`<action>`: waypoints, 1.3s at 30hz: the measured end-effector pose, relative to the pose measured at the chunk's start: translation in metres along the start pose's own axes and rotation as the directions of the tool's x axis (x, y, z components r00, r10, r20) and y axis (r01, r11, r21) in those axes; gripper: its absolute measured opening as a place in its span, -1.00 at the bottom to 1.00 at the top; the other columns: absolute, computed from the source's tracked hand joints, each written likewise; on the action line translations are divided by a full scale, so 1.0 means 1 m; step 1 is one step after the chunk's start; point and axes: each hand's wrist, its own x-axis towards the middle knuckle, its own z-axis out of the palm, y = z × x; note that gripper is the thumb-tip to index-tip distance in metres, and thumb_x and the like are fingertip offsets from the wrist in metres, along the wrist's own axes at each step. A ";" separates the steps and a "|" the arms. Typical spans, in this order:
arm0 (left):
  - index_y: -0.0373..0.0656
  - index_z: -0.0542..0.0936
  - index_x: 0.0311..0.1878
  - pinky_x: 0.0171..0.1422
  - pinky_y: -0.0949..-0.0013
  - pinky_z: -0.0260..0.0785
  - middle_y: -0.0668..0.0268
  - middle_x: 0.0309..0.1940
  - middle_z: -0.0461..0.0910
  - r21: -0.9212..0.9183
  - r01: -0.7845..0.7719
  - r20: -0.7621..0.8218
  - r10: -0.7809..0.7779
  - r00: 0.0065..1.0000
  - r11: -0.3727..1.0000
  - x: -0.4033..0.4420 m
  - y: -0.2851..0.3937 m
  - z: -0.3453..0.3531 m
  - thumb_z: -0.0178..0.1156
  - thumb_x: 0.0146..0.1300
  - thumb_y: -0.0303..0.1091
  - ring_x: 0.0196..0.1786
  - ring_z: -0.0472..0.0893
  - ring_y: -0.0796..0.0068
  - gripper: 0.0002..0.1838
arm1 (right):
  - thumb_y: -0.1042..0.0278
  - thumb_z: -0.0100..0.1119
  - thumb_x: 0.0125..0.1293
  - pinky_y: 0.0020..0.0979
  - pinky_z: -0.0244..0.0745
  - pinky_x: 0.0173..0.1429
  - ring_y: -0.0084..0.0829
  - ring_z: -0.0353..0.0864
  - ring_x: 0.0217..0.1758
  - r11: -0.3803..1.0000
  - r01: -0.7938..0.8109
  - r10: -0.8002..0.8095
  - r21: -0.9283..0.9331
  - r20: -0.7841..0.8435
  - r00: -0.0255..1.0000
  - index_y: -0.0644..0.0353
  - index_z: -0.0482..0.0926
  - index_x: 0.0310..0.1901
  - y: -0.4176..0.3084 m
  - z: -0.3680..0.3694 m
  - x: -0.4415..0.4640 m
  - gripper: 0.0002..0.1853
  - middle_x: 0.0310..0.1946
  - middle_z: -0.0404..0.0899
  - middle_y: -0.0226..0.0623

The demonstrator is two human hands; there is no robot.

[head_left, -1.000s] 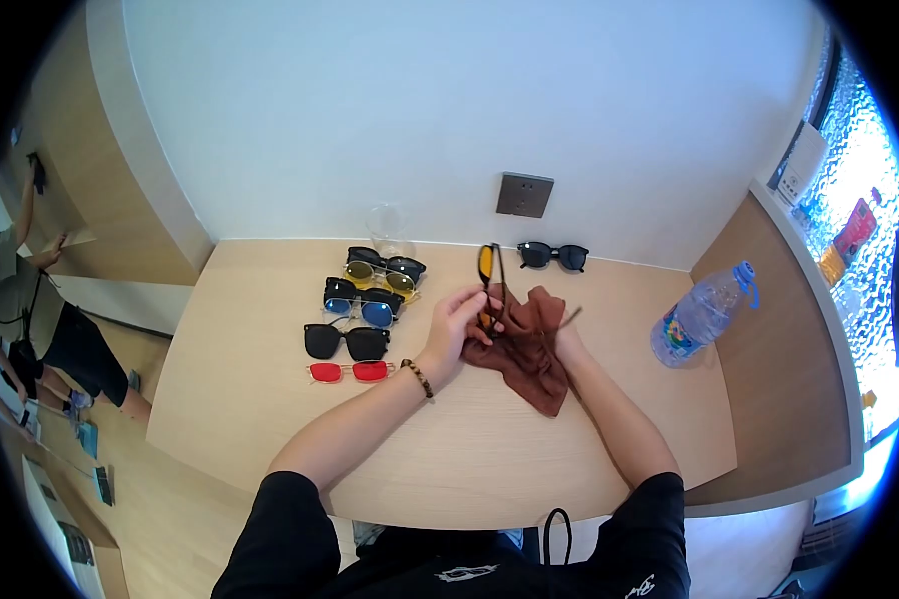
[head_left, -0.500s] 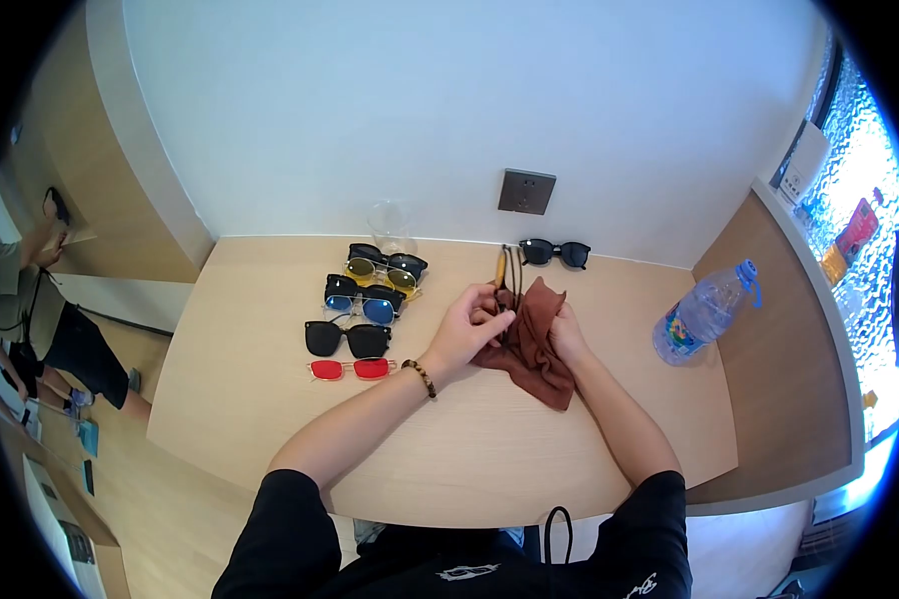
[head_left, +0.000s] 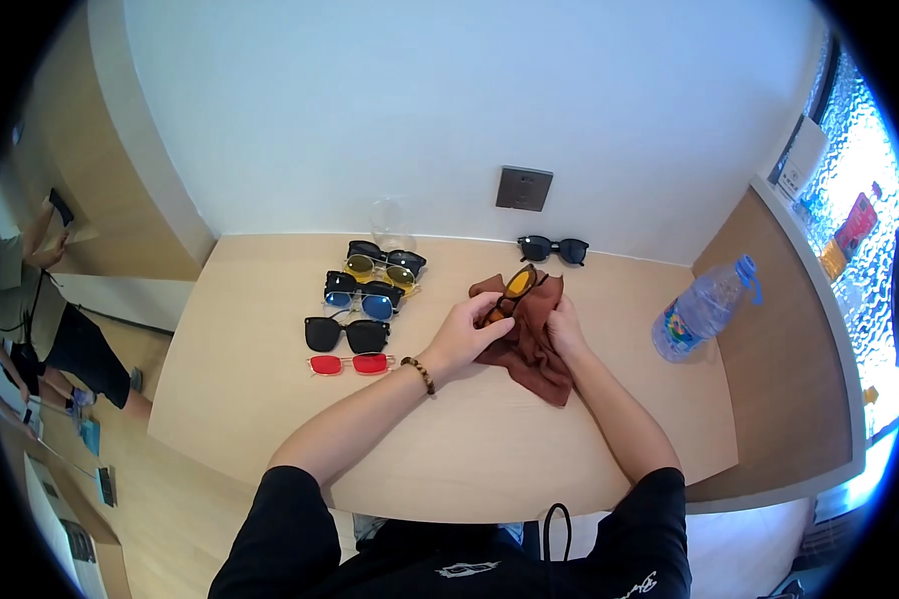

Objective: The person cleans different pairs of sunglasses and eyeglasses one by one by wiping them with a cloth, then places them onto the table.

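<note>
Left hand [head_left: 461,334], fingers pinched on amber-lensed glasses [head_left: 520,284]; right hand [head_left: 566,329], fingers closed on a brown cloth [head_left: 537,361] (its folds hide their tips from where I stand).

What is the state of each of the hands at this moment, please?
Left hand: closed, holding the amber-lensed glasses.
Right hand: closed, holding the brown cloth.

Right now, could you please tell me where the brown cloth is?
In the head view, the brown cloth is just right of centre, in the right hand, with the orange-lensed glasses in the left hand against it.
</note>
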 end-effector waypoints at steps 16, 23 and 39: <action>-0.29 0.48 0.30 0.18 0.27 0.51 0.07 -0.02 0.62 0.633 -0.174 -0.091 0.296 0.951 0.754 -0.056 0.045 0.000 0.38 0.33 -0.30 0.02 0.66 0.15 -0.46 | 0.39 0.07 0.55 -0.45 0.61 -0.03 -0.49 0.69 -0.11 0.985 0.171 -0.173 -0.032 -0.098 0.980 0.29 0.66 0.02 0.012 -0.007 0.012 -0.79 -0.13 0.74 -0.28; -0.27 0.53 0.30 -0.02 0.16 0.51 0.10 -0.07 0.60 0.888 -0.230 0.133 0.257 0.957 0.398 -0.131 0.100 -0.057 0.44 0.20 -0.20 -0.10 0.62 0.08 -0.36 | 0.40 0.10 0.54 -0.46 0.59 -0.05 -0.53 0.67 -0.14 0.993 0.089 -0.095 -0.073 -0.082 0.992 0.29 0.67 0.04 0.008 -0.002 0.010 -0.78 -0.16 0.73 -0.33; -0.22 0.63 0.16 0.15 0.12 0.53 0.07 0.04 0.59 0.974 -0.128 0.094 0.185 0.978 0.184 -0.198 0.117 -0.136 0.45 0.03 -0.41 -0.01 0.62 0.03 -0.46 | 0.33 0.12 0.54 -0.49 0.55 -0.18 -0.55 0.65 -0.27 0.988 0.118 -0.125 -0.095 -0.063 0.990 0.31 0.69 -0.06 -0.002 0.008 0.004 -0.77 -0.24 0.72 -0.34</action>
